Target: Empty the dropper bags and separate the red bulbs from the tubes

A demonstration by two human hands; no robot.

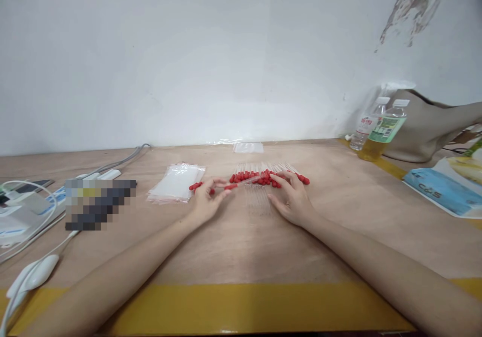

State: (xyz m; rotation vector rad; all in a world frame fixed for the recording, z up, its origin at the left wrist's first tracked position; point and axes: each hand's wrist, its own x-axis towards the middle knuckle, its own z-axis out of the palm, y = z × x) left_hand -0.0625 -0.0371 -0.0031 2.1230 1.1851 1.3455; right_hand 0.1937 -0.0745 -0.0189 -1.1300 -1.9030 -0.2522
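My left hand (208,199) is closed, its thumb and index finger pinching the red end of a thin clear stick (248,180). That stick slants up to the right, toward my right hand (294,200). More red ends (196,186) show beside my left fingers; whether they are held is unclear. Thumb and index finger of my right hand are apart, with the fingertips at a row of red-tipped sticks (246,175). Whether they touch the slanting stick's far end is hard to see. Several thin clear sticks (258,199) lie between my hands.
Left of my hands lies a stack of clear plastic bags (175,181); another bag (248,147) is near the wall. Power strips and cables (33,211) fill the left side. Two bottles (384,126), a grey bag (417,126) and a blue tissue pack (440,189) stand right.
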